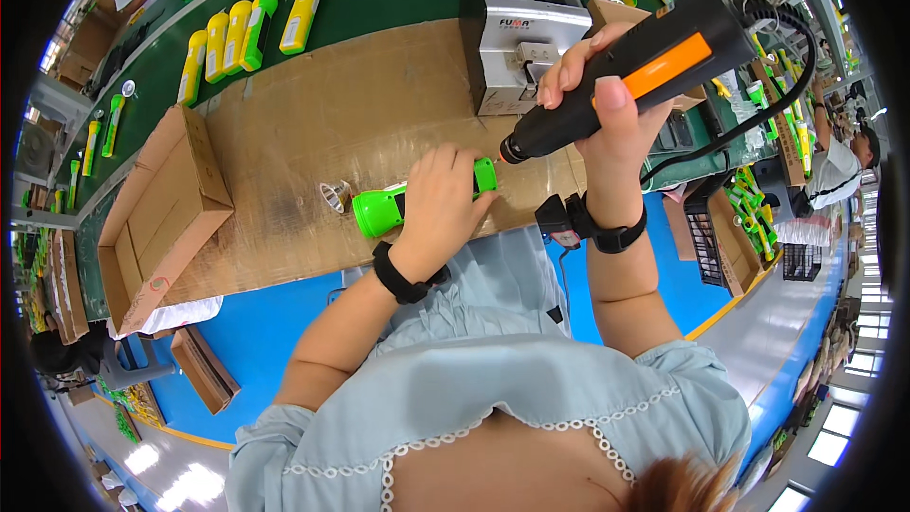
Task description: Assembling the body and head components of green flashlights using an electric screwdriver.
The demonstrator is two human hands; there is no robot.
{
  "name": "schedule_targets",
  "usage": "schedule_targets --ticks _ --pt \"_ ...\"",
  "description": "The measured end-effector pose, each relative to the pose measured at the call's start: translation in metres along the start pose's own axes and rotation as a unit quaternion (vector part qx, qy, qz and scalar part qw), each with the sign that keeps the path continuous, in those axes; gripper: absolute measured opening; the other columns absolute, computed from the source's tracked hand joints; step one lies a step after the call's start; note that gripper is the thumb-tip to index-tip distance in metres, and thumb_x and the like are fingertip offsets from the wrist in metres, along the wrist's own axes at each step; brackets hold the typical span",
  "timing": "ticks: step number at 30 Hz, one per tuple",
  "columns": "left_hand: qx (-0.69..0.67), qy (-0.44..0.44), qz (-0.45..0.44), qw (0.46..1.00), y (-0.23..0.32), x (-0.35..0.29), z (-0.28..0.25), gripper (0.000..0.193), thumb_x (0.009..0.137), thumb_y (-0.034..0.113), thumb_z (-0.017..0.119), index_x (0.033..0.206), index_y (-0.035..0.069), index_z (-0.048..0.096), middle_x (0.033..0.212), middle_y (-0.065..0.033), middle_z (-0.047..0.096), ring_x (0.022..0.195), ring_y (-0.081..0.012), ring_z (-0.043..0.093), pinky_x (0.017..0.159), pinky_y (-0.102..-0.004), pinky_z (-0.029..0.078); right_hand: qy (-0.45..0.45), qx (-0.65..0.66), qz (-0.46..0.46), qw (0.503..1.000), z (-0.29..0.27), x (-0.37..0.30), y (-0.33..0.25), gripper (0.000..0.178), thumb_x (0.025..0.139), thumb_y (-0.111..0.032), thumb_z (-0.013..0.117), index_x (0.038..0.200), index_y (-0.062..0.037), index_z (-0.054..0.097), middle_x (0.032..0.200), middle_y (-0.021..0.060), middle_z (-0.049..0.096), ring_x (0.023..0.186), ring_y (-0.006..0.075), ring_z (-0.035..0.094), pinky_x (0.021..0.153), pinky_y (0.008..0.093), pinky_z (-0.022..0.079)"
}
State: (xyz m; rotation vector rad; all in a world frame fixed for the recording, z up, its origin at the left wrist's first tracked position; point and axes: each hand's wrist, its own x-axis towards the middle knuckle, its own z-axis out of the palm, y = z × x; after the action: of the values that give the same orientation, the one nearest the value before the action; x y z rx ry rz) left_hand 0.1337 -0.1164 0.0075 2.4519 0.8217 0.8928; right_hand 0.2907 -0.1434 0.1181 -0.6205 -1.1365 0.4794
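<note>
Two hands engaged. Left hand (pixel 441 204) wrapped around green flashlight (pixel 378 214), over cardboard sheet (pixel 332 114); right hand (pixel 626 123) curled around black power screwdriver (pixel 654 57), thumb along its side. Driver tip at flashlight's tail end; contact cannot be told. Apparent step: fastening tail. Next move calls for aligned tip, steady flashlight. Reflector (pixel 334 195) loose beside flashlight head.

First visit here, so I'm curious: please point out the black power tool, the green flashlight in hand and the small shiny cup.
Black power tool (pixel 656 64): head view, on its orange stripe.
Green flashlight (pixel 377 213): head view, on its wide end.
Small shiny cup (pixel 334 195): head view, on its middle.
</note>
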Motion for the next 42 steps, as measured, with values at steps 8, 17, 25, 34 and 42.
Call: schedule_targets --ticks 8,17,25,34,42 --pt "-0.007 0.002 -0.006 1.000 -0.002 0.002 -0.002 0.041 0.062 0.019 0.077 0.096 0.004 0.060 0.088 -0.0121 0.056 0.085 -0.0321 0.055 0.073 -0.0409 0.044 -0.037 -0.064 0.051 0.996 0.001 -0.008 0.011 0.040 0.079 -0.020 0.069 0.103 -0.0005 0.044 0.074 0.0123 0.053 0.062 0.0225 0.056 0.059 0.0341 0.049" --pt "-0.018 -0.017 -0.017 1.000 -0.007 0.008 -0.004 0.039 0.061 0.022 0.078 0.093 0.005 0.062 0.086 -0.0123 0.058 0.083 -0.0321 0.057 0.072 -0.0409 0.046 -0.018 -0.056 0.045 0.997 0.002 -0.005 0.016 0.036 0.080 -0.017 0.067 0.102 0.0008 0.045 0.074 0.0129 0.054 0.062 0.0221 0.057 0.058 0.0333 0.049" --pt "-0.017 -0.039 -0.021 0.999 -0.009 0.012 -0.006 0.039 0.060 0.021 0.078 0.092 0.005 0.063 0.087 -0.0120 0.058 0.083 -0.0317 0.058 0.072 -0.0407 0.046 -0.036 -0.073 0.055 0.995 0.003 0.003 0.031 0.032 0.081 -0.014 0.067 0.099 0.0012 0.046 0.070 0.0117 0.055 0.060 0.0214 0.057 0.056 0.0319 0.049" --pt "-0.008 -0.043 -0.028 0.999 -0.009 0.012 -0.004 0.042 0.057 0.019 0.079 0.093 0.004 0.064 0.088 -0.0115 0.057 0.083 -0.0307 0.057 0.072 -0.0404 0.047 -0.014 -0.023 0.111 0.993 0.011 0.006 0.034 0.023 0.073 -0.005 0.072 0.087 0.0003 0.055 0.068 0.0050 0.059 0.056 0.0112 0.058 0.052 0.0237 0.047" --pt "0.002 -0.055 -0.045 0.997 -0.010 0.013 -0.005 0.046 0.057 0.025 0.080 0.093 0.002 0.062 0.090 -0.0111 0.056 0.086 -0.0307 0.056 0.074 -0.0404 0.046 -0.036 -0.060 0.149 0.986 0.013 -0.002 0.047 0.020 0.071 -0.002 0.073 0.082 -0.0011 0.056 0.069 0.0024 0.060 0.057 0.0085 0.056 0.052 0.0221 0.045"
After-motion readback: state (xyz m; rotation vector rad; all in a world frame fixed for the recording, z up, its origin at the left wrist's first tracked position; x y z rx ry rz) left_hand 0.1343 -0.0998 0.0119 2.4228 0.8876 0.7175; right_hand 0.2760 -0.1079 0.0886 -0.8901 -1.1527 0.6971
